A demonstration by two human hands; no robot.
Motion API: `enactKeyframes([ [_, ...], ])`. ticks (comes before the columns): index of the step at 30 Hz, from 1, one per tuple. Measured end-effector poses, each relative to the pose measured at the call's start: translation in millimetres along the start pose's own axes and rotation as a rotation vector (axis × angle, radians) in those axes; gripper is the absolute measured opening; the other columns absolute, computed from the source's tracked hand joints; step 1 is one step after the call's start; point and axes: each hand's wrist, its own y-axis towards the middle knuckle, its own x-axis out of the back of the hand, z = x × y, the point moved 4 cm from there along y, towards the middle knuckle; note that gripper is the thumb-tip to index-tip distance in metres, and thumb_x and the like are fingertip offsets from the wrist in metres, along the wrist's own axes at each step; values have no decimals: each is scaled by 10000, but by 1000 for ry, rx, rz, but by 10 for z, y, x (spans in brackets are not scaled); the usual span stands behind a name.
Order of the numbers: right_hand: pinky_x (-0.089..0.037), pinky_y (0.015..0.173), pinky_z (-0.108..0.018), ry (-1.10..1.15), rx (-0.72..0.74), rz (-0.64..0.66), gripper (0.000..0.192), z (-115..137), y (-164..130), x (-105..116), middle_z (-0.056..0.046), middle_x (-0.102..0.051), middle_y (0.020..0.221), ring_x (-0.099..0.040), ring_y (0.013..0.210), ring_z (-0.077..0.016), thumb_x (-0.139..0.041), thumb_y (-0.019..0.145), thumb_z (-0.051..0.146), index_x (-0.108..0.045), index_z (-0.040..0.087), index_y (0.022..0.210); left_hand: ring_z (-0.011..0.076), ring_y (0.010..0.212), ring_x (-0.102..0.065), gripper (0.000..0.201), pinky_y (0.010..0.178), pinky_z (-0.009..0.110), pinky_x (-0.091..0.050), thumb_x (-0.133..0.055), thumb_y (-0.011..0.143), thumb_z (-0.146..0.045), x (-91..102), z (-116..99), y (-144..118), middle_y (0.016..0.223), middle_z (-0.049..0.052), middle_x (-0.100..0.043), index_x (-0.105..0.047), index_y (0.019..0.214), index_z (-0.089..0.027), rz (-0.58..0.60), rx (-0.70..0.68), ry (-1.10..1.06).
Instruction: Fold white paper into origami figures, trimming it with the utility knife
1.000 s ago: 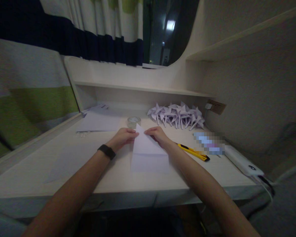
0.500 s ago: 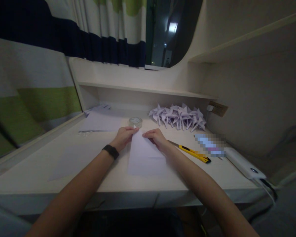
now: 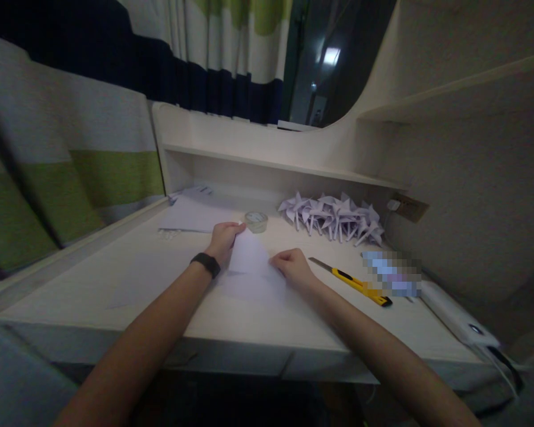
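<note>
A white sheet of paper lies in front of me on the desk, with a crease line across it. My left hand, with a black band at the wrist, pinches the sheet's far left corner between thumb and fingers. On the sheet's right edge, my right hand has its thumb and fingertips pressed together at the paper. Just behind the left hand stands a roll of clear tape. To the right of my right hand lies a yellow utility knife, its blade out.
Several white paper pinwheels are heaped at the back right. A paper stack lies at the back left, another sheet nearer. Right of the knife are a blurred phone and a white power bank-like device with cables. A low shelf spans the back.
My right hand has slid down the sheet's right edge, towards me. The paper's near part now shows a crease across it. The whole view has shifted slightly left.
</note>
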Motion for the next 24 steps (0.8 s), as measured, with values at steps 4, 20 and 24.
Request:
enactKeyframes([
  [4, -265, 408, -204, -129, -3, 7, 211, -32, -202, 98, 32, -472, 406, -416, 394, -88, -551, 670, 262, -606, 143, 505, 110, 421, -478, 252, 416, 218, -310, -752, 585, -321, 22, 3, 25, 507, -2, -538, -578, 598, -138, 1, -3, 24],
  [20, -335, 392, -212, -124, -87, 49, 156, -11, -422, 287, -17, -588, 421, -478, 365, -101, -581, 646, 204, -654, 144, 523, 84, 399, -405, 306, 399, 209, -245, -773, 600, -345, -47, -84, -42, 450, -20, -488, -560, 523, -140, 39, -67, 110],
  [24, -369, 411, -222, 12, -128, 67, 159, -84, -467, 384, -61, -645, 502, -511, 397, -107, -626, 638, 233, -666, 128, 526, 96, 418, -456, 309, 409, 208, -285, -770, 601, -381, 5, -45, 18, 493, -3, -536, -582, 572, -137, 27, -67, 69],
])
